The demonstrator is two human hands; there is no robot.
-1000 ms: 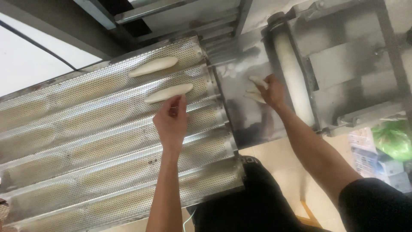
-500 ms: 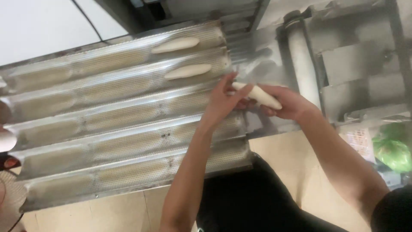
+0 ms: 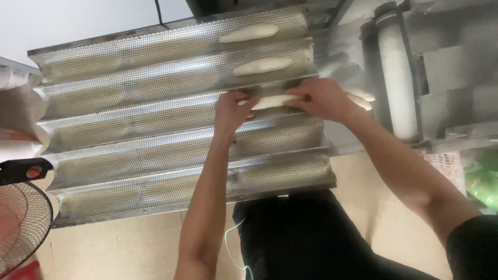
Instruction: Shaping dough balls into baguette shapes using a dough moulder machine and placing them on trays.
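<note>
pale dough stick (image 3: 272, 101) — lying lengthwise in the tray's third groove.

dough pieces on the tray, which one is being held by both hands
The dough piece in the third channel, gripped at its ends by the left hand and right hand. The two dough pieces above it lie untouched.
</note>
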